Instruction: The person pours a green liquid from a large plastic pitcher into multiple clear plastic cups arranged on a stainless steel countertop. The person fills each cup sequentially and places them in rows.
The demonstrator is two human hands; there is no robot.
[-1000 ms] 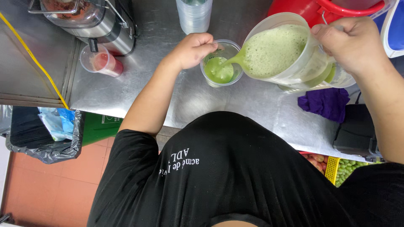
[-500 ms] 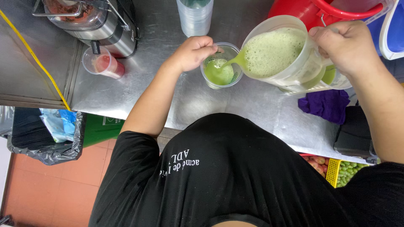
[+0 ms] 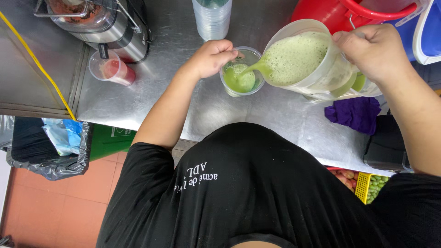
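Note:
My left hand (image 3: pixel 212 57) grips the rim of a clear plastic cup (image 3: pixel 242 73) standing on the steel counter (image 3: pixel 183 105). The cup holds frothy green juice. In my right hand (image 3: pixel 374 48) is the handle of a clear plastic jug (image 3: pixel 305 62), tilted to the left. A thin green stream runs from its spout into the cup. Foamy green juice fills much of the jug.
A steel juicer (image 3: pixel 98 23) stands at the back left with a cup of red juice (image 3: pixel 112 69) under its spout. A stack of clear cups (image 3: pixel 212 18) is behind. A red bucket (image 3: pixel 340 14), purple cloth (image 3: pixel 356 112), bin with black bag (image 3: pixel 46 147) and yellow crate (image 3: pixel 367 183) surround.
The green juice in the cup has risen a little as the pour goes on. Both hands keep nearly the same hold and place.

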